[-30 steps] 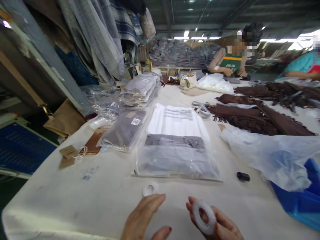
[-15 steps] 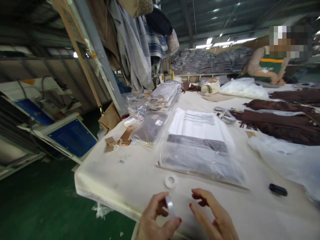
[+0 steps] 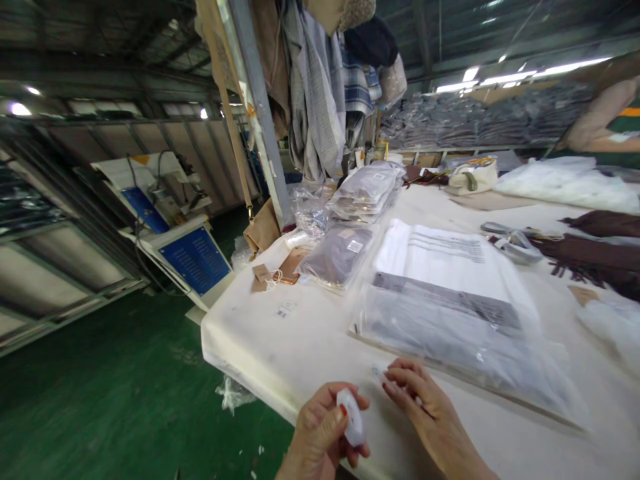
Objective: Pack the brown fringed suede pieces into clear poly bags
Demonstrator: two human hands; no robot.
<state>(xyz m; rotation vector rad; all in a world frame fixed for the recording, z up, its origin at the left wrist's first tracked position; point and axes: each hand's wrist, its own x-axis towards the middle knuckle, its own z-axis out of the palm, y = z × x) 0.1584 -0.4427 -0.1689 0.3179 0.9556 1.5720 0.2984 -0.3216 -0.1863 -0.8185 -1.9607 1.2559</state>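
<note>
My left hand (image 3: pixel 327 427) is closed around a white roll of tape (image 3: pixel 351 419), held on edge between thumb and fingers above the table's front edge. To its right, my right hand (image 3: pixel 425 407) reaches down to the tabletop. Its fingers are closed on a second small white roll (image 3: pixel 379 373), mostly hidden behind them. Just beyond this hand lies a flat clear plastic bag (image 3: pixel 425 327) with white and grey folded fabric inside.
Bagged grey items (image 3: pixel 340 257), a brown tag (image 3: pixel 263 277) and a stack of clear packages (image 3: pixel 370 190) lie on the white table (image 3: pixel 250 333). Dark brown fringed cloth (image 3: pixel 590 257) is at right. Garments hang by a metal post (image 3: pixel 260 113). A co-worker's arm (image 3: pixel 605 120) shows far right.
My view has turned left. My right hand has moved to the roll on the table and its fingers have closed there. The left hand has turned its roll.
</note>
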